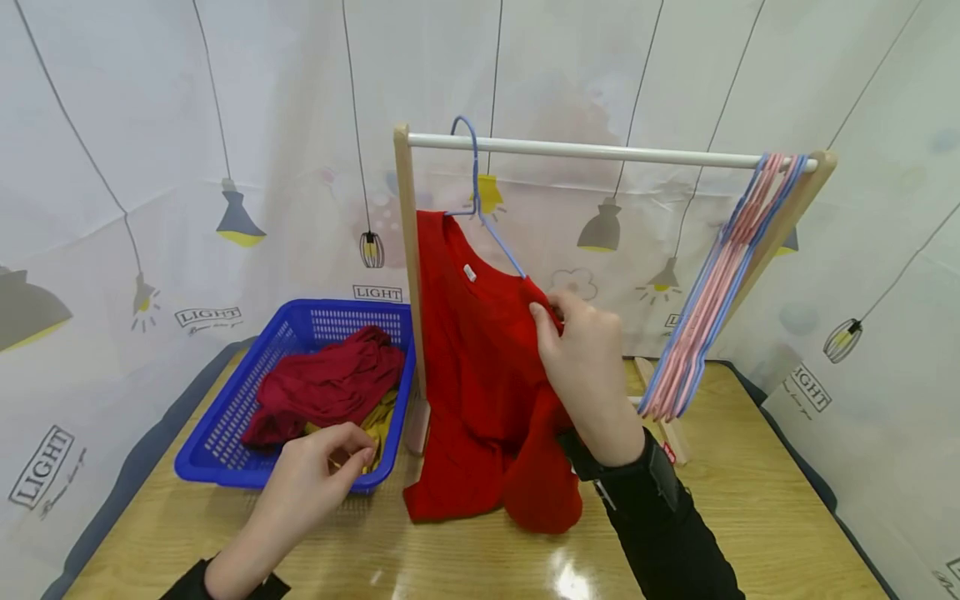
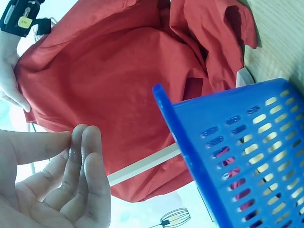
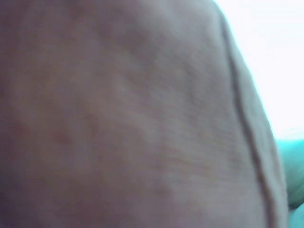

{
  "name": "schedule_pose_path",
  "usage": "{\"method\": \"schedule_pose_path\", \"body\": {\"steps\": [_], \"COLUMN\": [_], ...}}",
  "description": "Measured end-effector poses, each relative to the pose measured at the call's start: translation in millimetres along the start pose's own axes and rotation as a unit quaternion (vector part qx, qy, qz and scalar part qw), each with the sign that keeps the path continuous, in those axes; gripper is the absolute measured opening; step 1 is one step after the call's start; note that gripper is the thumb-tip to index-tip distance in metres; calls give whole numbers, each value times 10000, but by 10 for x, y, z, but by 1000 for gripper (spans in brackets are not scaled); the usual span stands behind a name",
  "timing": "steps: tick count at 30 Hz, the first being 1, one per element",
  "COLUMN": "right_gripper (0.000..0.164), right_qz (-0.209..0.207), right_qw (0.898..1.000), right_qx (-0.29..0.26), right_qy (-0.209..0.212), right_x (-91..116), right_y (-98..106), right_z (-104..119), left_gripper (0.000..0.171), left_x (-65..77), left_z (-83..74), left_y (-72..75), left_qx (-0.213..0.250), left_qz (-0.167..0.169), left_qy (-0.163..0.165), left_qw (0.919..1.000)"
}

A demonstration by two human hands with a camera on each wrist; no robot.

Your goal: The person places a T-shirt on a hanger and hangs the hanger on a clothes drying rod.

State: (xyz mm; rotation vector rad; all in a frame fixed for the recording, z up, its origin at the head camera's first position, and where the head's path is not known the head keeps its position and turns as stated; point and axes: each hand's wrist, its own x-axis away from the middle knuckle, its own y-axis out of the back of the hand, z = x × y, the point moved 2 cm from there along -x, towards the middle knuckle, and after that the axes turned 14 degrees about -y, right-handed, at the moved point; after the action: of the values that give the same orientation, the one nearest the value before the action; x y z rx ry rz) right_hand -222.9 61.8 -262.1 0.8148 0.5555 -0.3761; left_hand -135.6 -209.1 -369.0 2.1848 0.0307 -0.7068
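A red shirt [image 1: 480,358] hangs on a blue hanger [image 1: 477,179], whose hook goes over the white rod. My right hand [image 1: 585,367] pinches the shirt at its right shoulder, near the hanger's end, which the cloth hides. My left hand [image 1: 322,458] is in front of the blue basket's near right corner, fingers loosely bent and thumb close to the fingertips. Nothing shows between those fingers in the left wrist view, where the hand [image 2: 66,175] is apart from the shirt [image 2: 118,85]. Blurred skin fills most of the right wrist view.
A blue basket [image 1: 225,473] on the left holds dark red [image 1: 330,379] and mustard cloth [image 1: 382,421]. The wooden rack's white rod [image 1: 600,152] carries several pink and blue hangers [image 1: 712,308] at its right end. Everything stands on a wooden table [image 1: 765,517] before a printed curtain.
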Motion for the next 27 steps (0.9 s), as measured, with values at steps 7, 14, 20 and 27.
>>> {"method": "schedule_pose_path", "body": {"steps": [7, 14, 20, 27], "right_gripper": [15, 16, 18, 20], "right_qz": [99, 308, 430, 277], "right_qw": [9999, 9992, 9982, 9989], "right_qx": [-5, -97, -244, -293], "right_qy": [22, -227, -331, -256], "right_x": [51, 103, 143, 210], "right_y": [-70, -137, -158, -73], "right_z": [-24, -17, -16, 11], "left_gripper": [20, 20, 21, 21], "left_x": [61, 78, 62, 47], "left_z": [29, 33, 39, 33], "left_y": [-22, -40, -59, -67], "left_qx": [-12, -44, -73, -11], "left_qz": [-144, -258, -269, -183], "left_qy": [36, 37, 15, 103], "left_qw": [9999, 9997, 9996, 9998]}}
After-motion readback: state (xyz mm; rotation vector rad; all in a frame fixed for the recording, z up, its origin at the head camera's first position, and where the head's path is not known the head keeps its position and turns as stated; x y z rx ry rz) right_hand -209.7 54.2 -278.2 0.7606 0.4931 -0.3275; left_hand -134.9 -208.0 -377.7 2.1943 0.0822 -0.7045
